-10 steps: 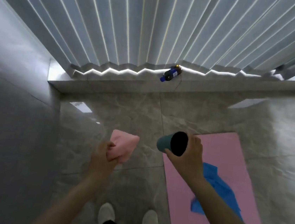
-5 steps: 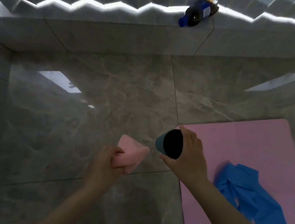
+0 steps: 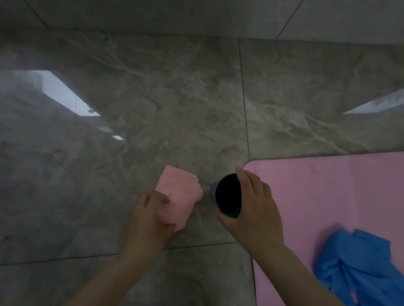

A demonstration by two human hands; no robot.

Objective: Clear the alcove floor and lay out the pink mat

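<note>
Pink mat [image 3: 328, 205] was spread flat on the tiled floor [image 3: 125, 106] at the right, judged soft, light and floppy, best gripped along an edge. Blue cloth [image 3: 363, 277] lay upon it. A dark cup [image 3: 227, 195] was clasped by the right hand [image 3: 254, 214]; a folded pink cloth [image 3: 179, 191] was pinched by the left hand [image 3: 148, 219].

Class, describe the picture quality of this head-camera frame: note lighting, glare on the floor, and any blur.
Head view: dim overall; bright rectangular reflections glare off the glossy floor tiles; the pink cloth in the left hand is soft-edged; the teal cup interior reads pure black; straight tile lines bow from wide-angle distortion.
</note>
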